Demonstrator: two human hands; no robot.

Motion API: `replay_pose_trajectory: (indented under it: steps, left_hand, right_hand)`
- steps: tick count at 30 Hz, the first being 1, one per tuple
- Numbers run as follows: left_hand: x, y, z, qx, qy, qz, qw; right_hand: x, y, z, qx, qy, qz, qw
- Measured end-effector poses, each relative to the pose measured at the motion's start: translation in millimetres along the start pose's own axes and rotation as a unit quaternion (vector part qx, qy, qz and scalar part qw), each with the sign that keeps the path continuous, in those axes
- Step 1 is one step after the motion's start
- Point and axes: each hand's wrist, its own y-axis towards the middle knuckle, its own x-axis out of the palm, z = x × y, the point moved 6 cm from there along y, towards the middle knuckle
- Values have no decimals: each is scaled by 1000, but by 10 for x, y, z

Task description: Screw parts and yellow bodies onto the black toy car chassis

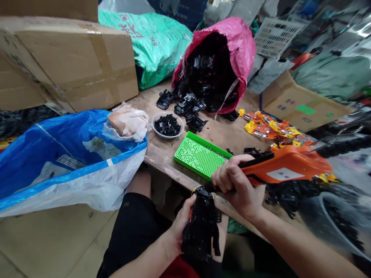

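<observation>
Facing a large cardboard box (78, 65) and blue-and-white sack (72, 158) left of the green tray (199, 156), with an open pink sack (242, 42) behind it. Gripping an orange power tool (290, 164) beside the tray, right hand (237, 185) curled around its black end. Clasping a black plastic toy assembly (201, 224) in front, left hand (178, 227) closed along one side.

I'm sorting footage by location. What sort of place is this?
Probably a small toy-assembly workshop: an orange power screwdriver, a bowl of small black plastic parts, and a pink sack spilling black molded pieces.
</observation>
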Motion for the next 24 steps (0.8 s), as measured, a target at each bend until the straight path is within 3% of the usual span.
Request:
replay_pose_trajectory:
  steps: [9, 19, 24]
  left_hand:
    - [28, -26, -31, -32, 7, -8, 999]
    - [34, -63, 43, -6, 44, 33, 998]
    - [37, -43, 57, 11, 62, -15, 998]
  right_hand:
    - [-8, -21, 123, 17, -4, 8, 1000]
    - [2, -22, 212, 25, 5, 12, 1000]
    - [25, -17, 251, 41, 5, 7, 999]
